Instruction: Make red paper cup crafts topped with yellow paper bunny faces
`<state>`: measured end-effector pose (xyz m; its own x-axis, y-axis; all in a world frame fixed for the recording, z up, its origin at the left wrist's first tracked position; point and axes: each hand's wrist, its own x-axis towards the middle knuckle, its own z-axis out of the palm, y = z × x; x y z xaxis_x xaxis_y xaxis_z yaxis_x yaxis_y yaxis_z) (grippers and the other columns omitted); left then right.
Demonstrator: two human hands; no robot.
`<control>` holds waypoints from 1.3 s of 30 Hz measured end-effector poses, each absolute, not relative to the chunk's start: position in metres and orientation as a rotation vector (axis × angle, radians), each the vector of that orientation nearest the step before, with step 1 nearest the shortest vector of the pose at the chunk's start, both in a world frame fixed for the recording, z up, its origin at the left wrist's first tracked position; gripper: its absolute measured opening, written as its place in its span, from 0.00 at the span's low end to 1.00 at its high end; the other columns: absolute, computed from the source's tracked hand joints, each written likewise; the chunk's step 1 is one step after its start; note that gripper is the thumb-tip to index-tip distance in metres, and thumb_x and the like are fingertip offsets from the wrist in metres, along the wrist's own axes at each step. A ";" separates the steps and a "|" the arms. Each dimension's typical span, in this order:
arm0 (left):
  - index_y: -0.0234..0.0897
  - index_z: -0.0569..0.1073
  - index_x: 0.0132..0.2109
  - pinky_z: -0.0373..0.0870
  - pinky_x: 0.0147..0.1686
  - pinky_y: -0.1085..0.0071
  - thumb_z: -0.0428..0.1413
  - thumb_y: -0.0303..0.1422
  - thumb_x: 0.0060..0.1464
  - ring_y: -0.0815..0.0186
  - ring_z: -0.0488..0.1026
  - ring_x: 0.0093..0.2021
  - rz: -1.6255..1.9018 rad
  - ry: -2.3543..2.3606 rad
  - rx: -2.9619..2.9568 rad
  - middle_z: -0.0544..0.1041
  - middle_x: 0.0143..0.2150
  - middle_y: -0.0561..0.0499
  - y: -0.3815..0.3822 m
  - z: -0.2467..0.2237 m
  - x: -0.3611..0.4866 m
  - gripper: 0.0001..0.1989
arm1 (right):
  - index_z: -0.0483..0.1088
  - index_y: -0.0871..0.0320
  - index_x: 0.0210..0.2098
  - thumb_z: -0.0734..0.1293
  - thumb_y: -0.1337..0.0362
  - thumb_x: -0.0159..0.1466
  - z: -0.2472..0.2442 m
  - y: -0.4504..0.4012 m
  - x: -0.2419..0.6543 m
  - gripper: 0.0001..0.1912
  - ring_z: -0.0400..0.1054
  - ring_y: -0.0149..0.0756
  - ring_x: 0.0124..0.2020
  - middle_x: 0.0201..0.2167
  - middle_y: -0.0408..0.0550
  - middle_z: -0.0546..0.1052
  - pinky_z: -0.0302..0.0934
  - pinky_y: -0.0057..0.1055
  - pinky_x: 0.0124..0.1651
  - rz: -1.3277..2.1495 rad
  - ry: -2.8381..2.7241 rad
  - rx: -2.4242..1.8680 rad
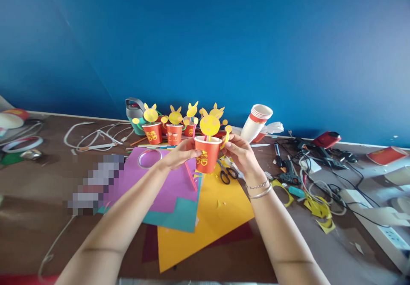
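Observation:
Between my two hands a red paper cup (203,156) with gold characters is held up above the coloured sheets. A yellow paper animal head (209,125) with ears rises out of the cup. My left hand (180,153) grips the cup's left side, thumb on the front. With thumb and fingers, my right hand (238,150) pinches a yellow paper arm (227,135) with a round end, at the cup's right rim. Behind stand several similar cups with yellow heads, among them a red cup (153,134) and another cup (174,135).
Purple paper (150,191), yellow paper (221,216) and black-handled scissors (228,175) lie below my hands. A stack of white cups (256,123) leans at the back. To the right are a glue gun (289,172), tangled cables and a power strip (376,229).

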<state>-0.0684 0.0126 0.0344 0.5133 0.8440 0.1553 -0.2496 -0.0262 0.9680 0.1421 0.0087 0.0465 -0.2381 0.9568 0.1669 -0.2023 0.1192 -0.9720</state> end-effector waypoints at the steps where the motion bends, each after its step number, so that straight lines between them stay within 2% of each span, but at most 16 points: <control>1: 0.36 0.75 0.52 0.70 0.47 0.64 0.64 0.40 0.44 0.53 0.73 0.51 0.946 0.572 1.331 0.78 0.49 0.41 0.012 0.036 -0.068 0.26 | 0.66 0.53 0.29 0.73 0.50 0.51 0.047 0.008 0.142 0.17 0.61 0.28 0.22 0.25 0.40 0.69 0.55 0.28 0.24 1.356 -1.314 -0.831; 8: 0.38 0.75 0.52 0.70 0.44 0.65 0.64 0.41 0.46 0.55 0.74 0.48 0.886 0.528 1.348 0.78 0.47 0.42 0.011 0.031 -0.067 0.25 | 0.66 0.53 0.26 0.76 0.55 0.48 0.051 0.006 0.143 0.16 0.58 0.27 0.21 0.23 0.38 0.68 0.56 0.28 0.24 1.350 -1.233 -0.775; 13: 0.37 0.74 0.52 0.70 0.46 0.64 0.65 0.39 0.45 0.54 0.74 0.51 0.897 0.524 1.371 0.78 0.49 0.41 0.012 0.029 -0.067 0.26 | 0.67 0.55 0.25 0.77 0.54 0.46 0.051 0.009 0.146 0.18 0.60 0.27 0.21 0.23 0.39 0.70 0.56 0.27 0.23 1.437 -1.197 -0.842; 23: 0.37 0.72 0.55 0.70 0.47 0.64 0.64 0.33 0.47 0.55 0.74 0.51 0.846 0.461 1.407 0.76 0.53 0.41 0.013 0.026 -0.067 0.26 | 0.68 0.57 0.23 0.76 0.55 0.49 0.051 0.010 0.153 0.16 0.59 0.25 0.20 0.21 0.39 0.70 0.52 0.25 0.22 1.529 -1.247 -0.828; 25: 0.37 0.72 0.54 0.70 0.47 0.64 0.65 0.33 0.46 0.55 0.74 0.51 0.883 0.466 1.398 0.77 0.52 0.42 0.013 0.026 -0.066 0.26 | 0.69 0.57 0.25 0.75 0.54 0.51 0.051 0.011 0.153 0.15 0.61 0.25 0.21 0.23 0.40 0.71 0.53 0.25 0.23 1.501 -1.256 -0.832; 27: 0.36 0.73 0.53 0.70 0.48 0.64 0.65 0.33 0.46 0.55 0.73 0.51 0.952 0.491 1.370 0.77 0.51 0.42 0.013 0.027 -0.064 0.25 | 0.72 0.56 0.31 0.72 0.51 0.54 0.050 0.011 0.153 0.15 0.63 0.27 0.24 0.27 0.42 0.73 0.54 0.25 0.25 1.439 -1.286 -0.852; 29: 0.36 0.74 0.52 0.70 0.48 0.64 0.66 0.34 0.45 0.54 0.74 0.51 1.032 0.531 1.334 0.78 0.50 0.42 0.013 0.029 -0.061 0.25 | 0.73 0.55 0.38 0.69 0.48 0.57 0.049 0.012 0.154 0.18 0.64 0.29 0.27 0.30 0.44 0.74 0.55 0.26 0.26 1.363 -1.332 -0.892; 31: 0.35 0.74 0.51 0.71 0.48 0.64 0.66 0.36 0.45 0.54 0.74 0.50 1.134 0.580 1.281 0.78 0.50 0.42 0.012 0.030 -0.058 0.25 | 0.73 0.56 0.40 0.67 0.47 0.58 0.049 0.013 0.155 0.20 0.66 0.30 0.28 0.32 0.45 0.76 0.57 0.27 0.27 1.353 -1.430 -0.938; 35: 0.38 0.72 0.53 0.72 0.44 0.66 0.66 0.38 0.44 0.55 0.75 0.49 1.296 0.667 1.126 0.78 0.50 0.43 0.011 0.027 -0.052 0.27 | 0.76 0.58 0.36 0.72 0.51 0.52 0.048 0.013 0.152 0.18 0.69 0.34 0.32 0.31 0.46 0.78 0.61 0.30 0.35 1.453 -1.875 -1.004; 39: 0.41 0.72 0.50 0.72 0.44 0.66 0.67 0.39 0.42 0.59 0.75 0.48 1.360 0.707 1.044 0.78 0.49 0.47 0.009 0.022 -0.046 0.26 | 0.78 0.58 0.29 0.73 0.53 0.52 0.039 0.011 0.140 0.14 0.69 0.36 0.31 0.27 0.43 0.78 0.61 0.30 0.34 1.334 -2.023 -1.153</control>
<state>-0.0463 0.0094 0.0222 0.1254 0.9787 0.1624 -0.4295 -0.0940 0.8982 0.1404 0.0112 0.0388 -0.5466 0.8343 -0.0718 0.3946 0.1810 -0.9009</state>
